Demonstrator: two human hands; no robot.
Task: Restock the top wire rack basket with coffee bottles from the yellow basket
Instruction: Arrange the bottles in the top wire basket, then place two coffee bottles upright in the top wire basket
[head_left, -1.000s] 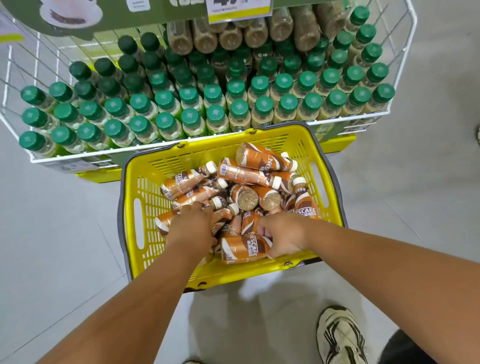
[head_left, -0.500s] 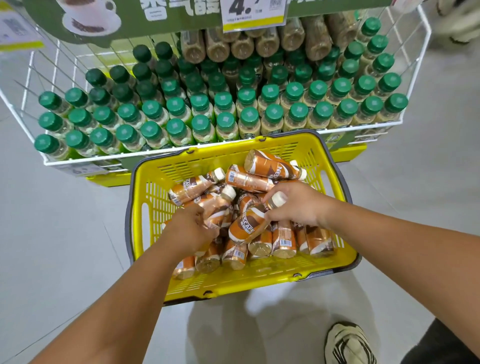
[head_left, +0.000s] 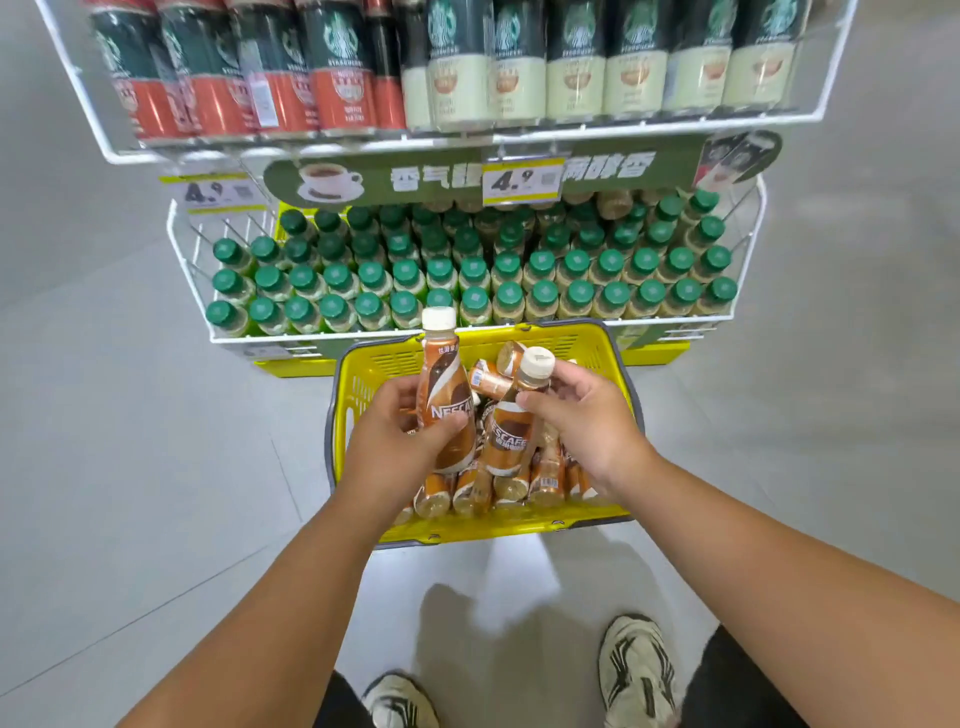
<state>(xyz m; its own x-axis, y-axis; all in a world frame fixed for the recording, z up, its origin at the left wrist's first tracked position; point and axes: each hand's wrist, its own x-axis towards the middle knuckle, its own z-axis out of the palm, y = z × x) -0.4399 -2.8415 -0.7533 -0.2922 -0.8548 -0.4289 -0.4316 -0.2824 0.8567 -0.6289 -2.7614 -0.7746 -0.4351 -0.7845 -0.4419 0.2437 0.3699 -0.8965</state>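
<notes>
Both hands have lifted out of the pile, each with 1 coffee bottle. Left hand (head_left: 387, 447) fingers grip an upright bottle (head_left: 445, 400); right hand (head_left: 587, 421) fingers pinch the neck of a second bottle (head_left: 511, 431). They hang over the yellow basket (head_left: 363, 379) on the floor, below the top wire rack basket (head_left: 613, 136).

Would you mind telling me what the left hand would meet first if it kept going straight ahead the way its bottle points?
Probably the green-capped bottles in the white wire basket, just beyond the brown bottle the left hand holds; depth is uncertain.
</notes>
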